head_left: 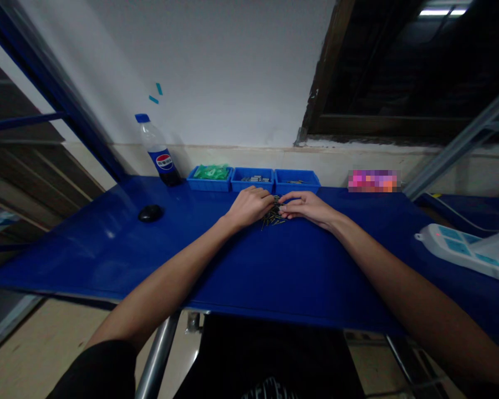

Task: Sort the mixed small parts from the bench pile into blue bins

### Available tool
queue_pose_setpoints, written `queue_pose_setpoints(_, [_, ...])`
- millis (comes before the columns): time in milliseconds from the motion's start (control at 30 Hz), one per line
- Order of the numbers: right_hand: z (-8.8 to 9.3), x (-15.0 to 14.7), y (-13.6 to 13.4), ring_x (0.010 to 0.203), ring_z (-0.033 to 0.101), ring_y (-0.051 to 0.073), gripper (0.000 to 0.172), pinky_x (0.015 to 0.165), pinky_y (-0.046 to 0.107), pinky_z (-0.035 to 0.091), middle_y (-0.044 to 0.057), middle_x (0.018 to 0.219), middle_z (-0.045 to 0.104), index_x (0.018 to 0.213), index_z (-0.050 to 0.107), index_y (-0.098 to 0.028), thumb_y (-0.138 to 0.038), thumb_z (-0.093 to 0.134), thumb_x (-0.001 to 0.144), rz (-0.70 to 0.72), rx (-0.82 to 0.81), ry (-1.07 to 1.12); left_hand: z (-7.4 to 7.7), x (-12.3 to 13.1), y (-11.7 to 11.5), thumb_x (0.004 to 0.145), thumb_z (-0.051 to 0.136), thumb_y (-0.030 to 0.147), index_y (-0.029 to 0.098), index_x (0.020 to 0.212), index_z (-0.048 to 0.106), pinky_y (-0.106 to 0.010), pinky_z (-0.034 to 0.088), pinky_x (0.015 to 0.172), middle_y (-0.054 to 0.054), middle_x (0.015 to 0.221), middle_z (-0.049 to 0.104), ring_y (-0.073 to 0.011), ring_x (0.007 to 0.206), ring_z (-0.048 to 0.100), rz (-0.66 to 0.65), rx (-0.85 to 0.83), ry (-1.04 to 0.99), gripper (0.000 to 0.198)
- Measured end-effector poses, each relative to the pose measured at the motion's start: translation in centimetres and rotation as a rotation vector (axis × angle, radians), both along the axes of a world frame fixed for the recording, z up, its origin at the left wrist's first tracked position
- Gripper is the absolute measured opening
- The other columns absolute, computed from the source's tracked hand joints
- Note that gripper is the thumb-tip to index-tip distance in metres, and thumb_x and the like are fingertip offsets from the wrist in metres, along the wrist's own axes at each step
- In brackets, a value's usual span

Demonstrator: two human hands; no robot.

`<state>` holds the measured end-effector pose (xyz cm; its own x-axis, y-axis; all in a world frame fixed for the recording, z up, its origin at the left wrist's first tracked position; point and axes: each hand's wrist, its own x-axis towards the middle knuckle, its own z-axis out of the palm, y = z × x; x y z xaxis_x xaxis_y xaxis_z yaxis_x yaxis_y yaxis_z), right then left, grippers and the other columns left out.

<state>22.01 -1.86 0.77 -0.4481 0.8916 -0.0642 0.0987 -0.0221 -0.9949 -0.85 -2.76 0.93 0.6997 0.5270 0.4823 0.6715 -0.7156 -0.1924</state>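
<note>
A small heap of thin, short metal pieces (273, 219), dark and brass-coloured and looking like screws or pins, lies on the blue tabletop (253, 271). At the heap's left side is my left hand (251, 205), palm down with its fingers curled in over the pieces. My right hand (310, 208) reaches in from the other side, thumb and fingers drawn together at the heap. Whatever sits between the fingertips of either hand is too small or hidden to make out. The two hands are close together but apart.
Along the wall stand three blue bins: one with green packets (210, 172), one with grey blocks (255, 179), one with thin pieces (297, 181). Left are a cola bottle (164, 160) and a black mouse (150, 213). A white power strip (453, 244) lies right.
</note>
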Motion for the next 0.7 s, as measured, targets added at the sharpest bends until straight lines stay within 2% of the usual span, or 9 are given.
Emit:
queue_pose_setpoints(100, [-0.3, 0.1, 0.2, 0.079, 0.076, 0.020, 0.028, 0.074, 0.032, 0.063, 0.008, 0.084, 0.080, 0.089, 0.078, -0.019, -0.032, 0.090, 0.068, -0.039, -0.013, 0.044, -0.2, 0.0, 0.1, 0.100, 0.054, 0.021, 0.015, 0.091, 0.070, -0.033, 0.044, 0.073, -0.008, 0.086, 0.070, -0.0201, 0.079, 0.064, 0.029, -0.001, -0.032, 0.020])
queue_pose_setpoints(333, [-0.6, 0.1, 0.5, 0.079, 0.078, 0.023, 0.027, 0.080, 0.038, 0.064, 0.009, 0.085, 0.080, 0.087, 0.080, -0.019, -0.032, 0.091, 0.066, -0.092, -0.015, 0.087, -0.2, 0.1, -0.1, 0.097, 0.053, 0.020, 0.015, 0.092, 0.071, -0.033, 0.048, 0.072, -0.009, 0.084, 0.069, -0.0207, 0.079, 0.064, 0.036, -0.014, -0.048, 0.019])
queue_pose_setpoints(433, [-0.5, -0.1, 0.8, 0.083, 0.078, 0.024, 0.026, 0.087, 0.041, 0.063, 0.010, 0.085, 0.080, 0.086, 0.079, -0.017, -0.031, 0.090, 0.067, -0.149, 0.020, 0.114, -0.3, 0.0, 0.2, 0.098, 0.055, 0.023, 0.015, 0.096, 0.072, -0.036, 0.052, 0.076, -0.011, 0.090, 0.072, -0.0226, 0.084, 0.067, 0.063, -0.036, -0.094, 0.020])
queue_pose_setpoints(500, [-0.5, -0.2, 1.3, 0.091, 0.078, 0.026, 0.029, 0.095, 0.044, 0.061, 0.010, 0.089, 0.081, 0.091, 0.079, -0.018, -0.033, 0.089, 0.068, -0.233, 0.102, 0.160, -0.5, -0.3, 0.5, 0.099, 0.055, 0.026, 0.014, 0.105, 0.073, -0.038, 0.055, 0.081, -0.012, 0.098, 0.074, -0.0245, 0.091, 0.070, 0.088, -0.060, -0.151, 0.022])
queue_pose_setpoints(600, [-0.8, -0.1, 2.2, 0.109, 0.074, 0.027, 0.041, 0.104, 0.045, 0.057, 0.009, 0.109, 0.080, 0.106, 0.078, -0.020, -0.031, 0.089, 0.068, -0.333, 0.232, 0.216, -0.9, -1.0, 1.1, 0.099, 0.053, 0.021, 0.016, 0.119, 0.072, -0.039, 0.057, 0.090, -0.012, 0.114, 0.075, -0.0253, 0.105, 0.071, 0.073, -0.132, -0.181, 0.028])
queue_pose_setpoints(700, [-1.4, 0.2, 2.9, 0.112, 0.073, 0.027, 0.052, 0.102, 0.044, 0.057, 0.010, 0.120, 0.078, 0.116, 0.074, -0.022, -0.027, 0.087, 0.066, -0.361, 0.248, 0.204, -1.6, -1.7, 1.9, 0.096, 0.052, 0.014, 0.020, 0.125, 0.072, -0.038, 0.056, 0.099, -0.010, 0.124, 0.075, -0.0237, 0.115, 0.070, 0.034, -0.235, -0.147, 0.036])
